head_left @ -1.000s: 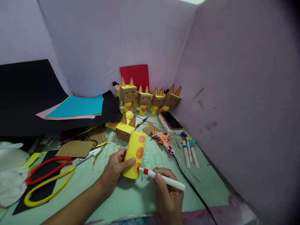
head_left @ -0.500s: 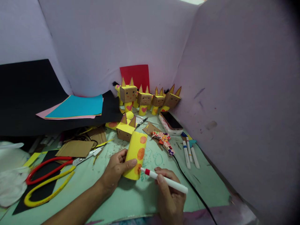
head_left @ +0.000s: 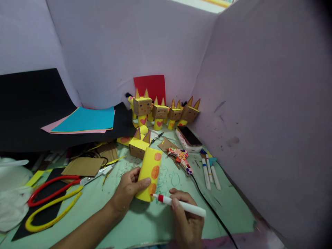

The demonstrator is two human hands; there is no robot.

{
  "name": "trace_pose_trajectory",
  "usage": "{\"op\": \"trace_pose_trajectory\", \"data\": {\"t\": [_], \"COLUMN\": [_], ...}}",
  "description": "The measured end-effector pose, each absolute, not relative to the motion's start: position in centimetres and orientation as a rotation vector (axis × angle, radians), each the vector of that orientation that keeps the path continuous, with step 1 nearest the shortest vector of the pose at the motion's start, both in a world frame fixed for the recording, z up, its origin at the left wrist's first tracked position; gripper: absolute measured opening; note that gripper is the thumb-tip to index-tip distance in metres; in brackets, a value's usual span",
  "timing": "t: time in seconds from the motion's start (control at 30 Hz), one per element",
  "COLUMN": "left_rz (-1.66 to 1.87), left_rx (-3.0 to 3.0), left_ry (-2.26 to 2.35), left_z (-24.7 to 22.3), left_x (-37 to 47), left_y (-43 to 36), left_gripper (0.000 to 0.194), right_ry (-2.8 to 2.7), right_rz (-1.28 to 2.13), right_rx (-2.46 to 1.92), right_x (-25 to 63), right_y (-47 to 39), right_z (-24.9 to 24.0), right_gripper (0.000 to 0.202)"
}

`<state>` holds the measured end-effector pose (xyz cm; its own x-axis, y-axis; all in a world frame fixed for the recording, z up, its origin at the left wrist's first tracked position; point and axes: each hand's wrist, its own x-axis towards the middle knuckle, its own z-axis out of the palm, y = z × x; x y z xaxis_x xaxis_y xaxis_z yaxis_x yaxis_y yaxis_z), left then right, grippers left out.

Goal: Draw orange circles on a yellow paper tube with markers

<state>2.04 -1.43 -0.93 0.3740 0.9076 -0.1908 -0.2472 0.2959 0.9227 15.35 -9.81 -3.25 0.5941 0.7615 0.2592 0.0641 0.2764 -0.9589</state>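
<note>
My left hand [head_left: 129, 192] is closed around a yellow paper tube [head_left: 147, 169], its thumb lying across the front. Orange spots run down the tube's right side. A white marker with a red collar [head_left: 181, 204] is pinched in my right hand [head_left: 187, 216], and its tip meets the tube near the lowest spot. Just behind the tube rests a yellow-topped cardboard box head [head_left: 138, 145] with two pointed ears. Farther back stand several yellow figures [head_left: 142, 107] with cardboard heads, some bearing hearts.
Large red-and-yellow-handled scissors [head_left: 54, 193] lie at left, near cardboard pieces [head_left: 82, 166]. Coloured paper sheets [head_left: 85, 119] rest on black card. A glue gun [head_left: 181, 159] trails a black cord [head_left: 211, 204]. Several markers [head_left: 207, 173] and a phone [head_left: 189, 135] are at right.
The marker's tip has shifted slightly down and left along the tube's lowest spot, my right hand moving with it. My left hand keeps its hold; the whole view has tilted slightly.
</note>
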Motion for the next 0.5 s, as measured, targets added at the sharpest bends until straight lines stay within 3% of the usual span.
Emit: {"op": "trace_pose_trajectory", "data": {"t": [0.27,0.5], "left_rz": [0.950,0.955], "left_rx": [0.890,0.947], "left_ry": [0.876,1.034], "left_z": [-0.5,-0.4], "left_x": [1.8,1.9], "left_y": [-1.7,-2.6], "left_gripper": [0.045,0.059], "right_ry": [-0.823,-1.024], "right_rz": [0.645,0.262], "right_rx": [-1.177,-1.312], "right_x": [15.4,17.7], "right_y": [-9.7,-10.2], "right_z": [-3.5,-3.4], "right_gripper": [0.027,0.016]}}
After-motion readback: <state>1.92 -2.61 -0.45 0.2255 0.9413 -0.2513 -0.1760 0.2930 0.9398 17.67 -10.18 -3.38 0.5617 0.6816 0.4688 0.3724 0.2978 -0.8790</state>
